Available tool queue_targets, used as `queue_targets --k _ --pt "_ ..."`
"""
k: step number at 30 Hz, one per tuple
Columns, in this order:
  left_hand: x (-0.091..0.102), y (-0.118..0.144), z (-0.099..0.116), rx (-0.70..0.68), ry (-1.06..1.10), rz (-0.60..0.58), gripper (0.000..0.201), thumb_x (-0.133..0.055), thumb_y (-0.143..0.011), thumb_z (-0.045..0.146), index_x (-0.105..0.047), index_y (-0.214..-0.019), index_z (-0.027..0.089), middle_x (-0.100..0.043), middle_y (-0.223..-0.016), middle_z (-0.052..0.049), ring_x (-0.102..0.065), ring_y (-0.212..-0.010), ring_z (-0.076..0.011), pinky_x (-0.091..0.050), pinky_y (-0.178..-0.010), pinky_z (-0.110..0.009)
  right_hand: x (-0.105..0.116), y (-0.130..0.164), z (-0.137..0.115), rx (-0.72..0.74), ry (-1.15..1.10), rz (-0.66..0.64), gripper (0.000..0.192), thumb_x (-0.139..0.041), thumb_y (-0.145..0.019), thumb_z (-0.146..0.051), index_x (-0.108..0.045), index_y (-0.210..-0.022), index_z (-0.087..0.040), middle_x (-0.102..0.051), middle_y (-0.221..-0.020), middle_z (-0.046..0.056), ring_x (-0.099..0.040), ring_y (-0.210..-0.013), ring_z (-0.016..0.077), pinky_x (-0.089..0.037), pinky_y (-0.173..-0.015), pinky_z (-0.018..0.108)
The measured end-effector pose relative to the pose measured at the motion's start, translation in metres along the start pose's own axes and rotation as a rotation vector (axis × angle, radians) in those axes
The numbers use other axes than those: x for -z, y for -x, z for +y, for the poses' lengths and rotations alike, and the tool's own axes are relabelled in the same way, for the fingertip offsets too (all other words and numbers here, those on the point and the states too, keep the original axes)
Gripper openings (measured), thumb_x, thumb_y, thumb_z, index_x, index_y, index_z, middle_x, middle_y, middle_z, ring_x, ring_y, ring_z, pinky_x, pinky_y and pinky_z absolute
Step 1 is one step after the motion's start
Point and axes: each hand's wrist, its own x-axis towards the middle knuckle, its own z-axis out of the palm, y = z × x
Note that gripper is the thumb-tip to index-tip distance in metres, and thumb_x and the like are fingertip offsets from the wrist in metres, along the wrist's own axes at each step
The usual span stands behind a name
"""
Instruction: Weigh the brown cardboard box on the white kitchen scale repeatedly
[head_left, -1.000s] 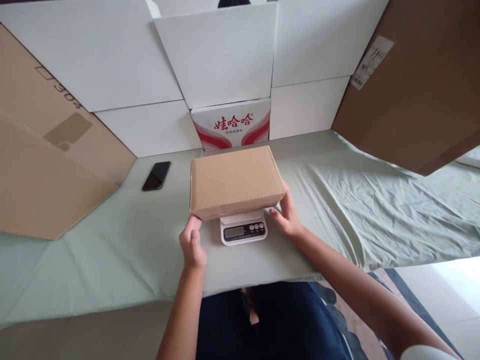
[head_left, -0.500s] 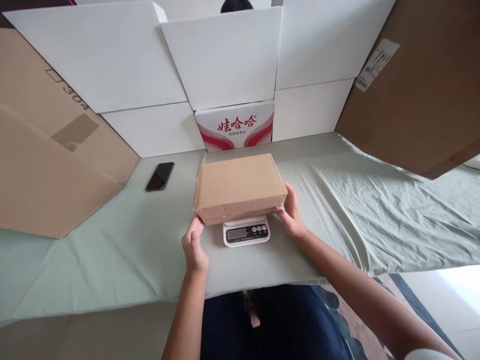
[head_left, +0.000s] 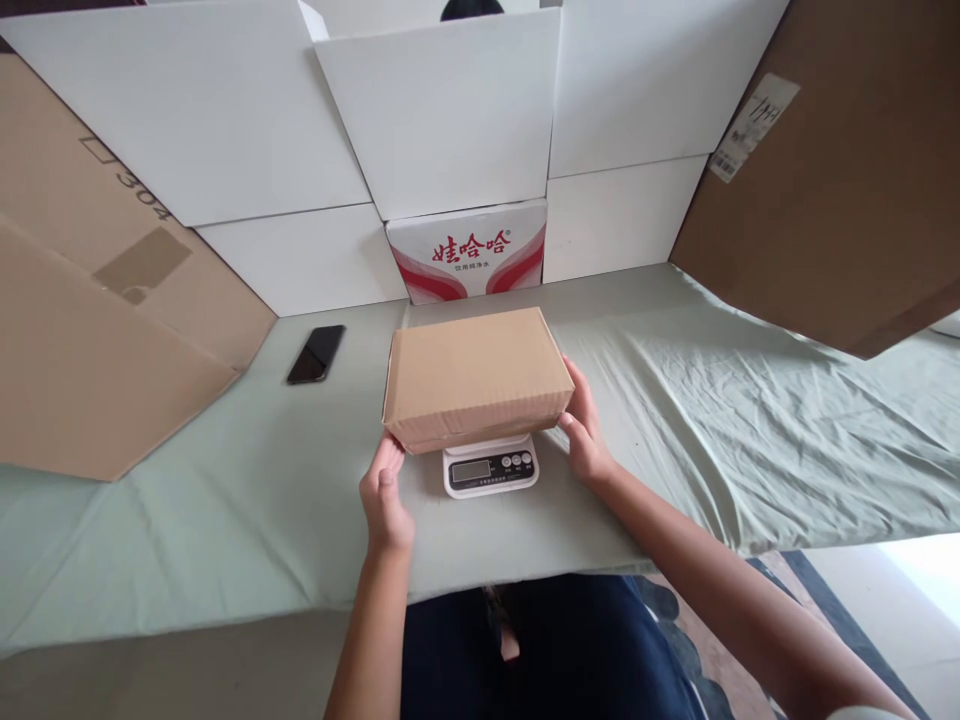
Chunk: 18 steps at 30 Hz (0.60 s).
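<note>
A closed brown cardboard box (head_left: 476, 365) sits over a white digital kitchen scale (head_left: 491, 488), hiding the scale's platform. Only the scale's front panel shows, with its grey display and several round buttons. My left hand (head_left: 388, 497) grips the box at its near left corner, the fingertips tucked under the lower edge. On the other side, my right hand (head_left: 583, 425) holds the near right corner, with the thumb at the front face and the fingers along the side. Whether the box rests fully on the platform I cannot tell.
A black smartphone (head_left: 316, 354) lies left of the box on the green cloth (head_left: 300, 530). White boxes (head_left: 442, 120) form a wall behind, with a red-and-white carton (head_left: 469, 250) among them. Large brown cardboard panels (head_left: 817, 190) stand at both sides. Beyond the wall shows the top of a person's head.
The view has shifted very slightly. My right thumb has moved a little off the front of the box toward its corner. Both hands stay at the box, which has hardly moved.
</note>
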Motion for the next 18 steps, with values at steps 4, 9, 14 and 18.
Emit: queue_targets --k 4,9,14,18 --pt "-0.004 -0.009 0.010 0.005 -0.001 -0.013 0.083 -0.053 -0.091 0.076 -0.067 -0.146 0.015 -0.071 -0.143 -0.021 -0.058 -0.145 -0.0401 -0.051 -0.117 -0.053 -0.003 -0.005 -0.005 -0.007 0.015 -0.019 0.079 -0.052 -0.096 -0.072 -0.029 -0.165 -0.040 -0.033 -0.176 0.002 -0.030 -0.165 0.0359 -0.032 -0.133 0.061" --pt "-0.023 -0.070 0.016 -0.025 0.050 0.000 0.076 -0.056 -0.090 0.075 -0.071 -0.140 0.020 -0.072 -0.141 -0.020 -0.064 -0.140 -0.0365 -0.050 -0.117 -0.051 -0.010 -0.064 -0.005 0.040 -0.053 0.103 0.079 -0.050 -0.092 -0.077 -0.034 -0.159 -0.038 -0.044 -0.167 0.004 -0.043 -0.155 0.0373 -0.041 -0.127 0.060" --pt "-0.057 -0.132 -0.015 0.112 0.134 -0.056 0.086 -0.060 -0.080 0.087 -0.072 -0.132 0.020 -0.068 -0.146 -0.024 -0.061 -0.143 -0.0353 -0.047 -0.118 -0.051 -0.021 -0.121 0.031 -0.143 -0.229 0.168 0.070 -0.046 -0.088 -0.078 -0.046 -0.142 -0.032 -0.061 -0.151 0.006 -0.055 -0.144 0.0346 -0.050 -0.115 0.054" --pt "-0.070 -0.138 -0.040 0.126 0.191 -0.071 0.081 -0.067 -0.075 0.086 -0.074 -0.125 0.024 -0.068 -0.147 -0.020 -0.061 -0.144 -0.0323 -0.047 -0.119 -0.046 -0.024 -0.125 0.060 -0.193 -0.272 0.202 0.067 -0.050 -0.085 -0.071 -0.044 -0.138 -0.030 -0.063 -0.148 0.006 -0.060 -0.137 0.0303 -0.050 -0.114 0.049"
